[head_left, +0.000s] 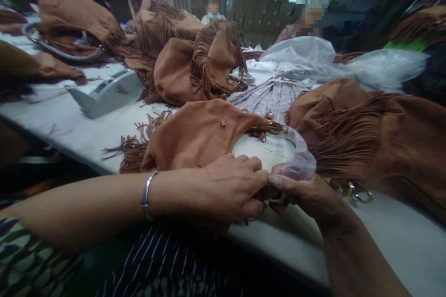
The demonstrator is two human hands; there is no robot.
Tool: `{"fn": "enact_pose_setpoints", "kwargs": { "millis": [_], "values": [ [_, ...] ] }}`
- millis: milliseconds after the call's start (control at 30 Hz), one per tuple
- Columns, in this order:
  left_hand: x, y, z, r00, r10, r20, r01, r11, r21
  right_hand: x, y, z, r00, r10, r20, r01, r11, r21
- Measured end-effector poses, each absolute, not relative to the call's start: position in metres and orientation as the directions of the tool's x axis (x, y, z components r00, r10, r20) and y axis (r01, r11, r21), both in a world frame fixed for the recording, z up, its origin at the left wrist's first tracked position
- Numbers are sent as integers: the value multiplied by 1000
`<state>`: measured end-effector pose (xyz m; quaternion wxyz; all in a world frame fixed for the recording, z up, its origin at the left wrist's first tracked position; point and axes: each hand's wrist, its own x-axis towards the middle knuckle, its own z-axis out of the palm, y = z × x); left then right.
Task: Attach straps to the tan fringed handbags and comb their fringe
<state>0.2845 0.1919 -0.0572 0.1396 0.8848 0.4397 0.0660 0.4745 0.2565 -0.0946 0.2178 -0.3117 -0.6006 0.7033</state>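
two bare hands, head view: fingers of the left (230, 188) and right hand (308, 192) pinch what seems a strap end of the brown bag (188, 125), on the pale table (69, 120) before the person; long axis left-right, fringe (130, 153) left; likely soft, floppy, light, best held by its rim

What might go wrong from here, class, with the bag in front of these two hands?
The left hand and right hand meet at a small, mostly hidden piece, which could slip. The loose plastic beside the right hand might get in the way. The bag lies near the front edge of the table, so its weight could perhaps pull it off.
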Motion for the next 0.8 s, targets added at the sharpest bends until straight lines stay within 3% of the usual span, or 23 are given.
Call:
{"fn": "enact_pose_setpoints", "kwargs": {
  "millis": [167,300,433,567,700,800],
  "values": [
    [300,166,-72,410,886,215,882,-446,152,465,248,-92,-693,701,-166,-51,-277,-960],
    [303,154,-85,305,914,266,919,-356,169,460,243,-93,-670,697,-256,-42,-379,-924],
    [276,166,-92,475,855,206,856,-504,114,458,239,-99,-735,628,-255,1,-375,-927],
    [237,193,-85,664,736,132,744,-668,-17,454,238,-102,-670,712,-211,-46,-324,-945],
    [231,203,-83,641,750,162,741,-660,122,454,243,-98,-582,776,-244,-103,-367,-924],
    [253,194,-97,435,872,226,863,-475,173,453,247,-95,-445,871,-206,-282,-355,-891]
  ]
}}
